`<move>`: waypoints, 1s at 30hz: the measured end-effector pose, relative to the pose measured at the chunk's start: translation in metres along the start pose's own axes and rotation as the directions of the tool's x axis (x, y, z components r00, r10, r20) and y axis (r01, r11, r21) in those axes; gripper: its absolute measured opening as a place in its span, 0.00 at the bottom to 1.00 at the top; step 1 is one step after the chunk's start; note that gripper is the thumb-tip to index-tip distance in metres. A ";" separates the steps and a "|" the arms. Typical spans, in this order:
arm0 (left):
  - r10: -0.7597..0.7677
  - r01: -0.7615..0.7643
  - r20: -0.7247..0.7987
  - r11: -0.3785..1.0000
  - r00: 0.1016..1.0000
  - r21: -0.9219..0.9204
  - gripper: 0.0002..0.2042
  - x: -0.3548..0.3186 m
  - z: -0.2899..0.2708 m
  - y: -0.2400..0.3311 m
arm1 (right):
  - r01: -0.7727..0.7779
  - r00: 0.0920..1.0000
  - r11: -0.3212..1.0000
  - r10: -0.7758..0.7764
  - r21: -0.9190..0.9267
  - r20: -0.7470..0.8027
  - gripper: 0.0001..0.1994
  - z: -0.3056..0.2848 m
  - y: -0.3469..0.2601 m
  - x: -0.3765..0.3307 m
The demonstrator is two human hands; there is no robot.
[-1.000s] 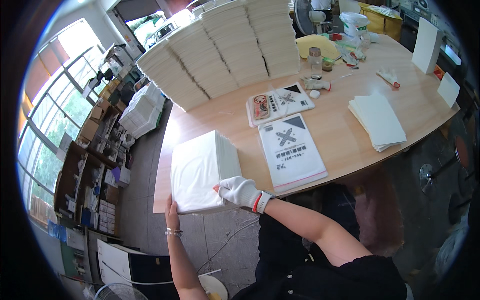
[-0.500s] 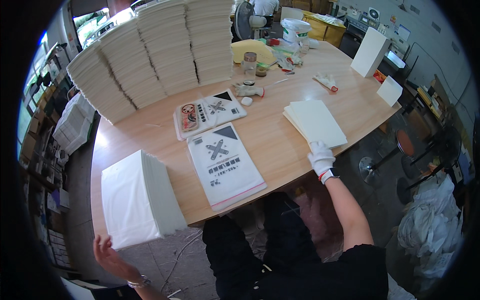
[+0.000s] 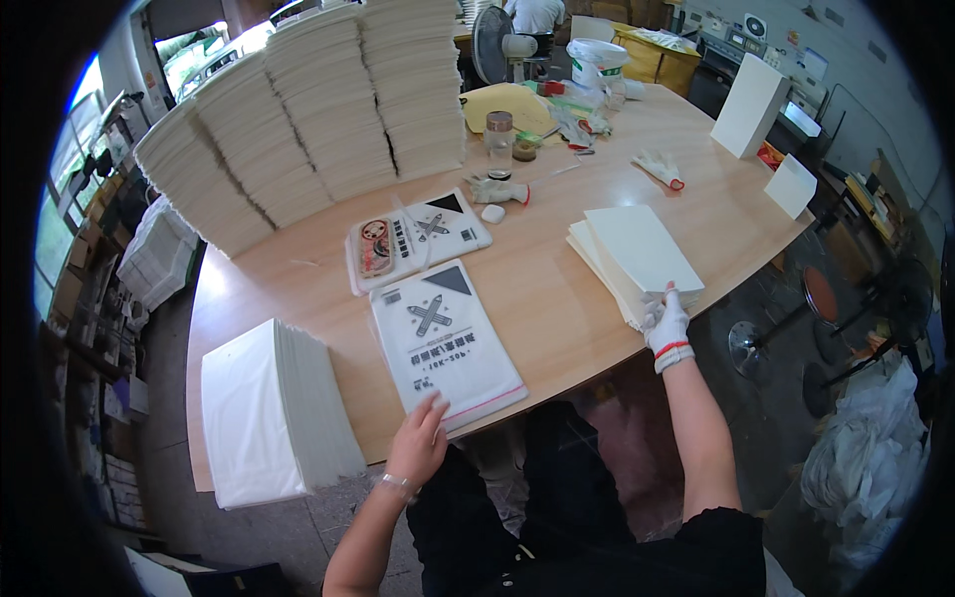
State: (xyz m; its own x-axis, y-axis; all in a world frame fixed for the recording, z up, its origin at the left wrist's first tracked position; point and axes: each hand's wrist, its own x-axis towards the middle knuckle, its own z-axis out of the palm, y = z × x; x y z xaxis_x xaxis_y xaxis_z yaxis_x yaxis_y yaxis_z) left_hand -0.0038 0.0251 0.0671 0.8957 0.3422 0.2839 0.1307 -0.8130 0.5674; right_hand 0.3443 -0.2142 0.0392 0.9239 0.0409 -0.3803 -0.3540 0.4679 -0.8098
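My left hand (image 3: 418, 444), bare with a bracelet at the wrist, is at the table's front edge. Its fingers are stretched out at the bottom edge of a printed plastic packet (image 3: 448, 343) with a pencil drawing and a pink strip. In a white glove with a red cuff, my right hand (image 3: 668, 325) grips the near edge of a small stack of cream paper sheets (image 3: 642, 249), several of them fanned out to the left. A second printed packet (image 3: 453, 221) lies behind the first, with a patterned flat case (image 3: 375, 249) on it.
Tall paper stacks (image 3: 308, 119) stand at the back left, and a block of white sheets (image 3: 254, 418) at the front left. A glass jar (image 3: 499, 144), work gloves (image 3: 657, 169), a small white piece (image 3: 492, 213) and a white box (image 3: 746, 104) sit farther back.
My left hand has moved right, from the white sheet block to the printed packet. My right hand has shifted from the cream stack's top to its near edge, and the stack's sheets are more fanned.
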 end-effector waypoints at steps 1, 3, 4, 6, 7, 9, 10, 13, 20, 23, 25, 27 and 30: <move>-0.064 0.059 0.024 0.985 0.998 0.160 0.11 0.003 0.017 -0.014 | -0.070 0.997 0.997 0.071 0.040 -0.038 0.10 0.009 -0.008 -0.002; -0.185 0.143 0.051 0.881 0.981 0.451 0.10 0.009 0.053 -0.043 | -0.135 0.988 0.990 0.137 0.037 -0.072 0.08 0.007 -0.017 0.016; -0.162 0.104 0.072 0.856 0.984 0.507 0.09 0.012 0.063 -0.052 | -0.099 0.994 0.995 0.098 -0.031 -0.042 0.08 0.000 -0.021 0.021; -0.122 0.025 0.119 0.794 0.985 0.607 0.07 0.023 0.076 -0.061 | -0.020 0.999 0.986 0.025 -0.165 0.028 0.07 -0.009 -0.025 0.022; -0.089 0.004 0.103 0.775 0.991 0.632 0.05 0.027 0.076 -0.063 | 0.056 0.998 0.988 -0.055 -0.144 0.014 0.06 -0.006 -0.021 0.011; -0.031 -0.021 0.064 0.730 0.998 0.683 0.02 0.031 0.069 -0.069 | 0.148 0.985 0.975 -0.130 -0.165 0.115 0.04 -0.016 -0.009 -0.028; -0.021 -0.007 0.036 0.769 0.999 0.639 0.02 0.034 0.070 -0.074 | 0.180 0.968 0.962 -0.136 -0.205 0.212 0.05 -0.033 -0.009 -0.052; -0.046 0.054 -0.029 0.865 0.999 0.500 0.03 0.036 0.064 -0.088 | 0.189 0.912 0.921 -0.036 -0.340 0.409 0.13 -0.056 -0.006 -0.151; 0.118 -0.057 -0.216 0.962 0.969 0.268 0.08 0.030 0.056 -0.098 | -0.325 0.675 0.830 0.539 -0.454 0.504 0.14 -0.092 0.036 -0.258; 0.051 0.141 -0.453 0.915 0.890 0.379 0.08 0.015 0.049 -0.085 | -0.419 0.701 0.838 0.544 -0.350 0.461 0.12 -0.087 0.056 -0.272; -0.333 0.367 -0.257 0.926 0.907 0.095 0.10 0.015 0.043 -0.084 | -0.466 0.715 0.836 0.549 -0.290 0.433 0.10 -0.086 0.064 -0.277; -0.553 0.544 -0.001 0.820 0.833 -0.177 0.13 0.013 0.037 -0.082 | -0.480 0.721 0.833 0.553 -0.275 0.417 0.09 -0.083 0.069 -0.282; -0.638 0.654 0.187 0.656 0.747 -0.376 0.20 0.010 0.033 -0.079 | -0.546 0.708 0.812 0.579 -0.207 0.403 0.07 -0.077 0.074 -0.288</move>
State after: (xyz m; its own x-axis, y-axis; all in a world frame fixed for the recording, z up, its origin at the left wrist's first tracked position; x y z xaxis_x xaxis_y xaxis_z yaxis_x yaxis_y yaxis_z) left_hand 0.0090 0.0778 -0.0002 0.6651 0.6864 -0.2942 0.5123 -0.1328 0.8485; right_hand 0.0412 -0.2595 0.0543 0.5077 0.6562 -0.5582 -0.8220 0.1749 -0.5420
